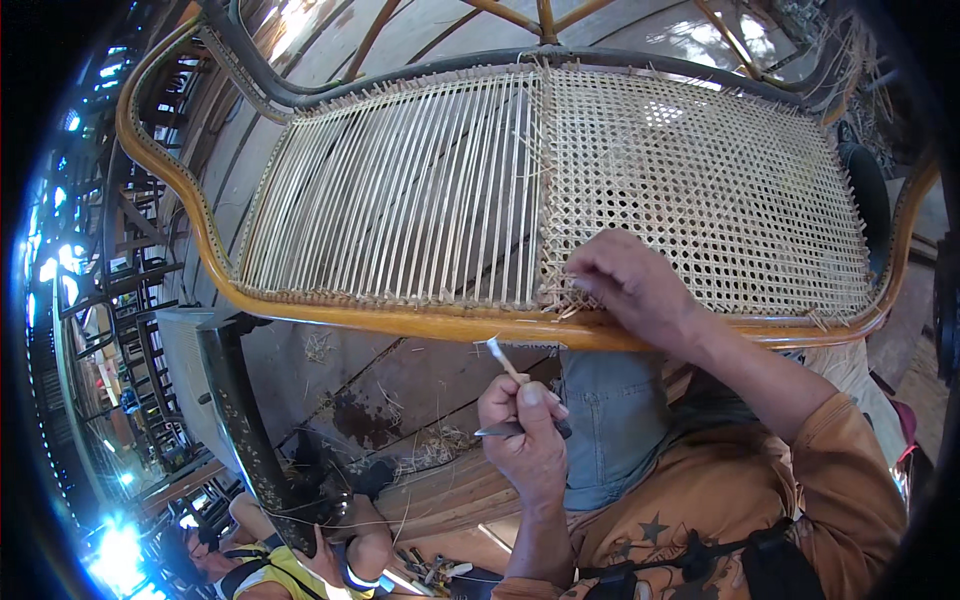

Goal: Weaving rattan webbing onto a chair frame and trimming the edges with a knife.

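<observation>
A wooden bench frame (400,322) carries a cane seat, with a finished lattice weave (720,190) on its right half and only parallel strands (400,190) on its left. My right hand (632,285) rests on the woven part at the front rail, fingertips pinching cane strands close to where the two halves meet. My left hand (522,430) is below the rail, closed around a short pale peg (503,360) that points up, and a thin metal tool (500,430) lies across its fingers.
Plank flooring (400,390) with cane scraps lies under the bench. A dark metal post (240,420) stands lower left. Another person in a yellow top (285,565) crouches at the bottom left, with small tools on the floor nearby. Stacked furniture frames fill the left edge.
</observation>
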Available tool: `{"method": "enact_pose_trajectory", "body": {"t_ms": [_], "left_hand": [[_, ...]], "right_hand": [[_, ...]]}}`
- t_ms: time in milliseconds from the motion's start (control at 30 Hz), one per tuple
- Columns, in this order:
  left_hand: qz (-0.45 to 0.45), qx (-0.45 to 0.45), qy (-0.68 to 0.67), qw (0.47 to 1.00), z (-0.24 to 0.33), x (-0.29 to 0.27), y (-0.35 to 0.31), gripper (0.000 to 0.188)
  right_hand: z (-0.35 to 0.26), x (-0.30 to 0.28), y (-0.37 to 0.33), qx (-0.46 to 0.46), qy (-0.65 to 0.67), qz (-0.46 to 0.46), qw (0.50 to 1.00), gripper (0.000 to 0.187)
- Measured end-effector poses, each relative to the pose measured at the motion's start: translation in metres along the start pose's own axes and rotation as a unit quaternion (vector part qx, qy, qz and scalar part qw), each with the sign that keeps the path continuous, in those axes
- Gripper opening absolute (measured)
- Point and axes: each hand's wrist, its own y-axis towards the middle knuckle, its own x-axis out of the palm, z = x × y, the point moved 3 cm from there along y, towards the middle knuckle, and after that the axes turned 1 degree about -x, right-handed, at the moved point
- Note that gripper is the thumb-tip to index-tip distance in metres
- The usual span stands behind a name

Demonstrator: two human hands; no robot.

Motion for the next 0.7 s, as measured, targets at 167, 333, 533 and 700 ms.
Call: {"method": "enact_pose_trajectory", "body": {"t_ms": [167,333,533,700], "left_hand": [[-0.001,0.014,-0.041,0.999,0.006,0.0,0.0,0.014],[-0.008,0.025,-0.024,0.999,0.006,0.003,0.001,0.015],[-0.031,-0.07,-0.005,0.997,-0.005,0.004,-0.006,0.015],[-0.032,-0.062,-0.044,0.997,-0.004,0.009,-0.01,0.017]], "right_hand": [[-0.005,-0.003,0.003,-0.046,-0.053,-0.022,0.997,0.009],[-0.008,-0.003,0.004,-0.095,-0.086,-0.059,0.99,0.013],[0.004,-0.004,0.001,-0.055,-0.057,-0.101,0.992,0.011],[-0.004,-0.001,0.002,-0.081,-0.139,-0.167,0.973,0.012]]}}
